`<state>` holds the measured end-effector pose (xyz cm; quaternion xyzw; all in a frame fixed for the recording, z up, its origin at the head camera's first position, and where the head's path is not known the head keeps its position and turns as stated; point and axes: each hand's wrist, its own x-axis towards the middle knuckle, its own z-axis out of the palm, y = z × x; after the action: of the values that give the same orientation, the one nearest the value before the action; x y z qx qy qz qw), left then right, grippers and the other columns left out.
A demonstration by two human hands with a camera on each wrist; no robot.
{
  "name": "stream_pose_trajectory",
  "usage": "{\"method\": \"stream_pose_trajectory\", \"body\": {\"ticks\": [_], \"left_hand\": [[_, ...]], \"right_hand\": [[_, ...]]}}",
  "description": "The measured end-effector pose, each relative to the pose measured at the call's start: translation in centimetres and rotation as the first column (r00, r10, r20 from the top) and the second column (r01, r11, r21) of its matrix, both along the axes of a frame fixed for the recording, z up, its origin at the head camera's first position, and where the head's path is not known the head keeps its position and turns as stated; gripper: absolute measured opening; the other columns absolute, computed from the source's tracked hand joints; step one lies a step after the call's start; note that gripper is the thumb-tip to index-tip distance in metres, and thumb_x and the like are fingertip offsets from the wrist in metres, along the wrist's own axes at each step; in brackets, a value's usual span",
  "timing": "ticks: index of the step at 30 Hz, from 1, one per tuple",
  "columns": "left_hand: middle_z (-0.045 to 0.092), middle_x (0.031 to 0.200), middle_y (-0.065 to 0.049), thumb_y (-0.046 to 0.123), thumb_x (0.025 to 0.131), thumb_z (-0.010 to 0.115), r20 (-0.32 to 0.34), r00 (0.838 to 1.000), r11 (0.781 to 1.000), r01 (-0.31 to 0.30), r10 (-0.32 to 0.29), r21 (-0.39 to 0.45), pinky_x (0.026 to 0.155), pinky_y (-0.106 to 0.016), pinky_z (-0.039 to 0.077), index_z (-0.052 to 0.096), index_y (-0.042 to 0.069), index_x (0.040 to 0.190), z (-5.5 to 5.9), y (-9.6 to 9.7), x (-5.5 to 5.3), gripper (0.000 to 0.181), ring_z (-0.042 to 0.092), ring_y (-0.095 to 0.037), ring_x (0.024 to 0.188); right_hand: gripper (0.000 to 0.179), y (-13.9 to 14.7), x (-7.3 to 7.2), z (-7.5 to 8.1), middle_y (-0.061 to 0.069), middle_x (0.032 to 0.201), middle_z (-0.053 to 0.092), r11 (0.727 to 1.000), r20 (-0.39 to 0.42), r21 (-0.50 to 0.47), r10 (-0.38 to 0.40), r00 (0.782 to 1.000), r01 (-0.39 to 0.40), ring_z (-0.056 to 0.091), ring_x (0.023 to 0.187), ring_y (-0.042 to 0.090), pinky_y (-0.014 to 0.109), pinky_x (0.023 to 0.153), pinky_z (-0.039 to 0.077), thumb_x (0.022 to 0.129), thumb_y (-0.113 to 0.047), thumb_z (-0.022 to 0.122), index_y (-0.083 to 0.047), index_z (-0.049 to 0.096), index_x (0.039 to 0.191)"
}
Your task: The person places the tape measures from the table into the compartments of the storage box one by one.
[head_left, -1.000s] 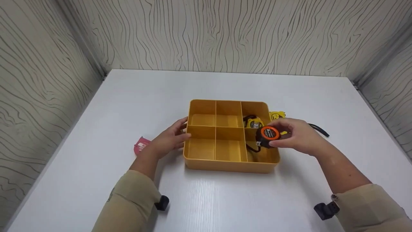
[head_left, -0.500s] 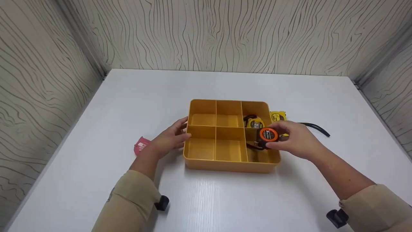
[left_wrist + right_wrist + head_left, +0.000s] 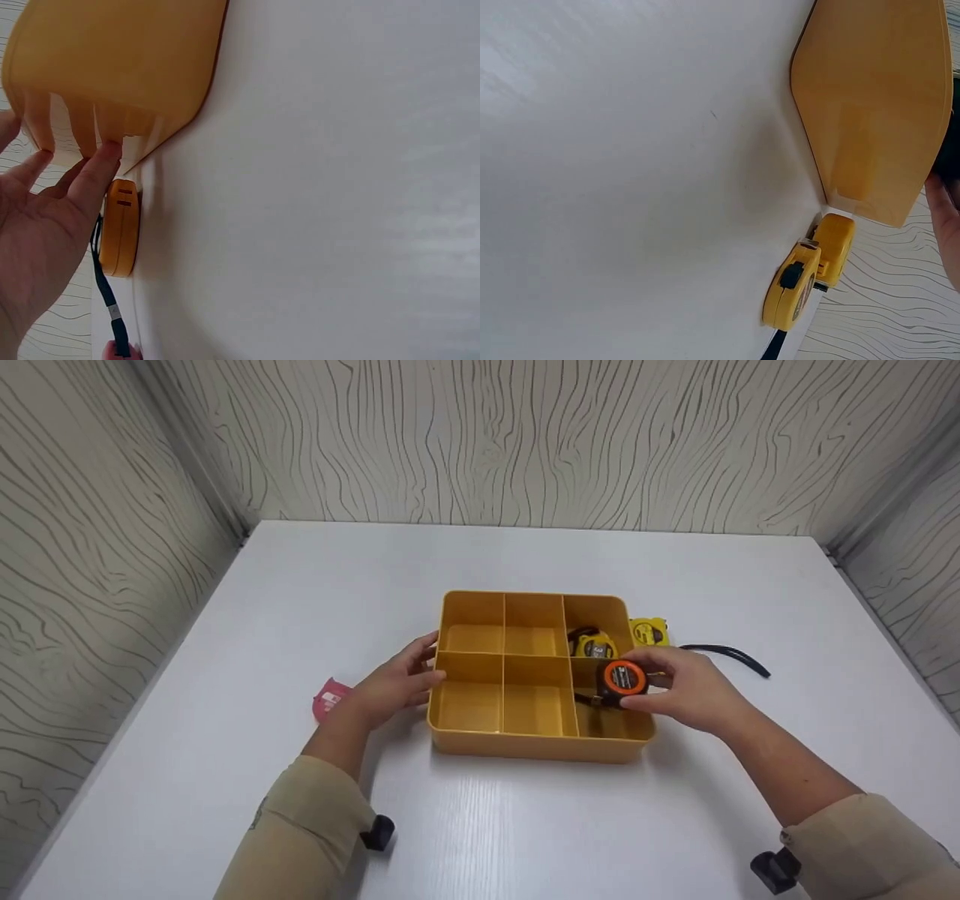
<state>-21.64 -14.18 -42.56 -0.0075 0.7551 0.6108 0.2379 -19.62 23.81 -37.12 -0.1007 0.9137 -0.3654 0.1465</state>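
My right hand (image 3: 694, 690) pinches a black tape measure (image 3: 622, 678) with an orange ring, low over the front right compartment of the yellow divided box (image 3: 540, 747). Its dark strap hangs to the left inside that compartment. In the right wrist view only part of the right hand (image 3: 945, 225) shows at the box rim. My left hand (image 3: 390, 688) rests its outstretched fingers against the box's left wall, as the left wrist view also shows. A yellow tape measure (image 3: 596, 646) with a black strap lies in the back right compartment.
Right of the box, two yellow tape measures (image 3: 791, 289) lie together, a black strap (image 3: 727, 652) trailing rightward. An orange-yellow tape measure (image 3: 120, 232) lies beyond the left hand. Something pink (image 3: 330, 700) with a white label sits by the left wrist. Patterned panels (image 3: 495, 442) enclose the white table.
My right hand has lowered the black-and-orange tape measure slightly into the front right compartment, and its strap has settled with it. The left hand and the box stay practically still.
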Motion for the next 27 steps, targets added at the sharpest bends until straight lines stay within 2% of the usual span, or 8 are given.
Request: {"method": "stream_pose_trajectory", "body": {"ticks": [4, 10, 17, 22, 27], "left_hand": [[0.033, 0.142, 0.01, 0.039, 0.08, 0.068, -0.009, 1.0, 1.0, 0.008, -0.008, 0.006, 0.093, -0.033, 0.045, 0.027, 0.04, 0.141, -0.05, -0.01, -0.03, 0.074, 0.041, -0.012, 0.123], [0.033, 0.142, 0.012, 0.035, 0.083, 0.065, -0.017, 1.0, 1.0, 0.02, -0.02, -0.001, 0.094, -0.034, 0.045, 0.026, 0.041, 0.141, 0.01, 0.03, 0.0, 0.07, 0.042, -0.012, 0.123], [0.033, 0.142, 0.011, 0.036, 0.083, 0.066, -0.011, 1.0, 1.0, 0.004, -0.005, -0.02, 0.094, -0.035, 0.045, 0.028, 0.043, 0.14, 0.17, 0.11, 0.13, 0.069, 0.041, -0.012, 0.124], [0.034, 0.141, 0.013, 0.036, 0.083, 0.066, -0.01, 1.0, 1.0, 0.005, -0.005, -0.02, 0.093, -0.034, 0.045, 0.027, 0.042, 0.141, 0.26, 0.13, 0.15, 0.07, 0.041, -0.012, 0.124], [0.034, 0.141, 0.012, 0.034, 0.083, 0.066, -0.008, 1.0, 1.0, 0.002, -0.002, -0.009, 0.093, -0.034, 0.046, 0.027, 0.041, 0.141, 0.24, 0.12, 0.12, 0.071, 0.041, -0.013, 0.124]], "right_hand": [[0.066, 0.09, 0.01, -0.17, 0.01, 0.123, 0.052, 1.0, -0.004, -0.018, 0.01, 1.0, -0.011, 0.052, 0.115, 0.031, 0.042, 0.093, 0.044, 0.068, -0.039, 0.078, -0.012, 0.053, 0.123], [0.06, 0.26, 0.01, -0.01, 0.009, 0.126, 0.052, 0.998, -0.007, -0.055, 0.028, 1.0, -0.028, 0.049, 0.119, 0.029, 0.042, 0.094, 0.044, 0.076, -0.028, 0.074, -0.01, 0.049, 0.127], [0.068, 0.31, -0.09, 0.26, 0.007, 0.128, 0.05, 0.999, -0.005, -0.035, 0.018, 1.0, -0.018, 0.047, 0.121, 0.028, 0.042, 0.095, 0.042, 0.072, -0.042, 0.074, -0.013, 0.049, 0.128], [0.065, 0.52, -0.23, 0.3, 0.007, 0.126, 0.051, 0.999, -0.016, -0.035, 0.026, 1.0, -0.026, 0.048, 0.12, 0.027, 0.041, 0.094, 0.043, 0.072, -0.043, 0.074, -0.015, 0.051, 0.126], [0.056, 0.8, -0.42, 0.73, 0.007, 0.122, 0.054, 0.998, -0.072, -0.027, 0.055, 0.996, -0.057, 0.051, 0.117, 0.026, 0.038, 0.094, 0.044, 0.075, -0.038, 0.073, -0.014, 0.055, 0.123]]}}
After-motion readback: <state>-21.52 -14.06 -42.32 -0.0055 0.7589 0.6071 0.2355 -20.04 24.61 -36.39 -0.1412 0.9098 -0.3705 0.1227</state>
